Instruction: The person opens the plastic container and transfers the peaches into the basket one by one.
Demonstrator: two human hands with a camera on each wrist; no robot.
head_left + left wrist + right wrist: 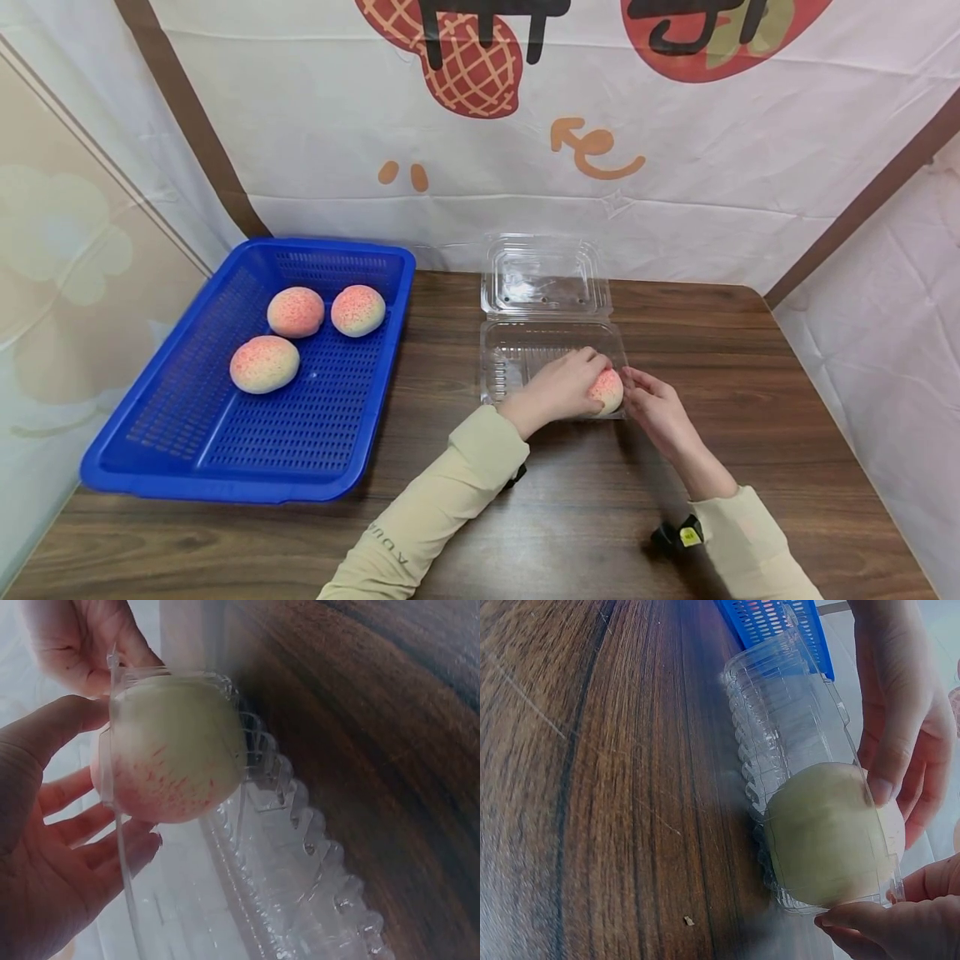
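Observation:
A clear plastic clamshell box (491,367) lies on the table with its lid (545,275) folded back. My left hand (566,385) curls over a pink-speckled, cream-coloured peach (607,392) in the box's right end. In the left wrist view, the thumb and fingers of that hand surround the upper part of the peach (176,750), which sits against the clear wall. My right hand (660,414) pinches the box's right rim beside the peach; the right wrist view shows its fingertips (855,919) at the box's corner.
At the left stands a blue plastic basket (397,333) holding three similar peaches (296,312). A printed cloth (315,142) hangs behind the wooden table (697,333). Small black devices, one with a yellow label (689,531), are at the wrists.

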